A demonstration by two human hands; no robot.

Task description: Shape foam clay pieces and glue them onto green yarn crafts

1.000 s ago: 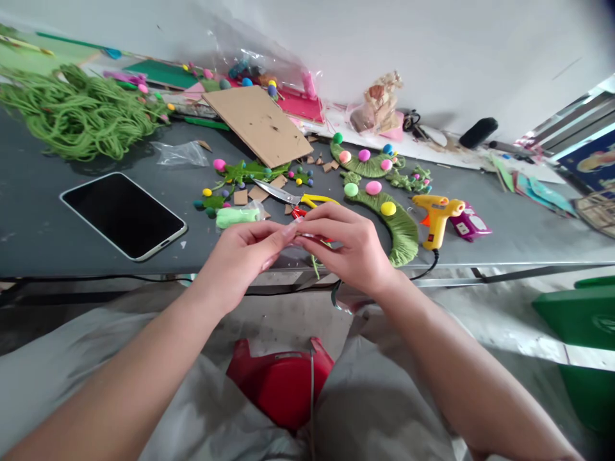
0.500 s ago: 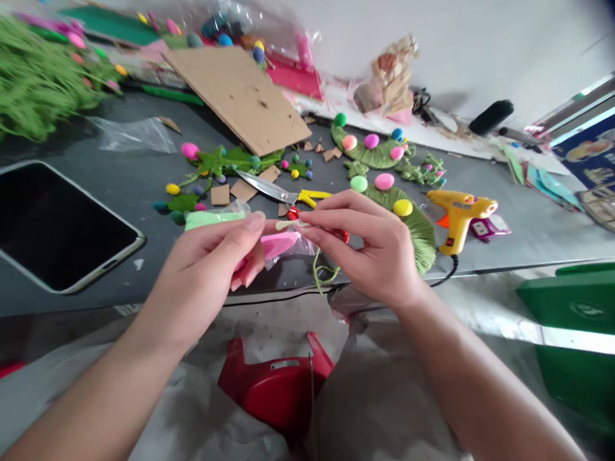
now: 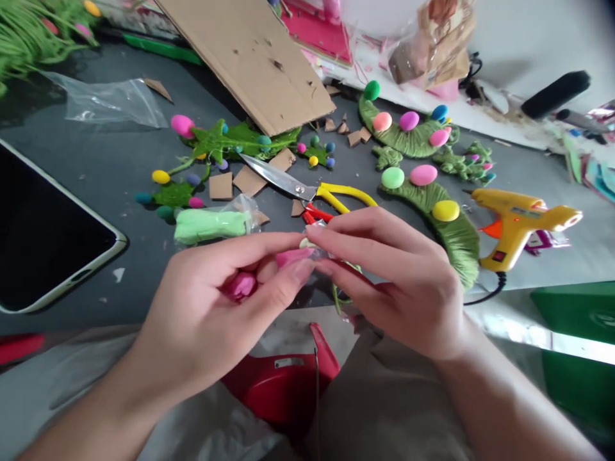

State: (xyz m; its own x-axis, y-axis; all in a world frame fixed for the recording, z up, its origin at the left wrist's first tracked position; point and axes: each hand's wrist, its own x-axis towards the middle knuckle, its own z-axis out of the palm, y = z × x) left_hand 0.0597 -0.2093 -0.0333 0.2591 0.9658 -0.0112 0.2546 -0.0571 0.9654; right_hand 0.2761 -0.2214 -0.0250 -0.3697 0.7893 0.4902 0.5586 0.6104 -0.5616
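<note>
Fingertips of the left hand have been brought in to meet those of the right hand, where half a second earlier a gap was left between them, and the counter is now seen from nearer. Between the fingertips, above the counter's near edge, a small pale piece is pinched by the right hand; it is probably held that finely because it is so slight. The left hand is curled, its thumb and forefinger narrowed at the piece, but whether it is gripped there too cannot be told. Yellow-handled scissors are laid with the handles towards the person, perhaps for easy reach, and the glue gun is kept to the right, likely so that its cord can be dropped over the edge. Most of the pale piece is hidden by fingers. Pink stuff is glimpsed through the left hand's curl; whether it is held or merely lies behind cannot be made out. The phone and green yarn are cut off at the left.
</note>
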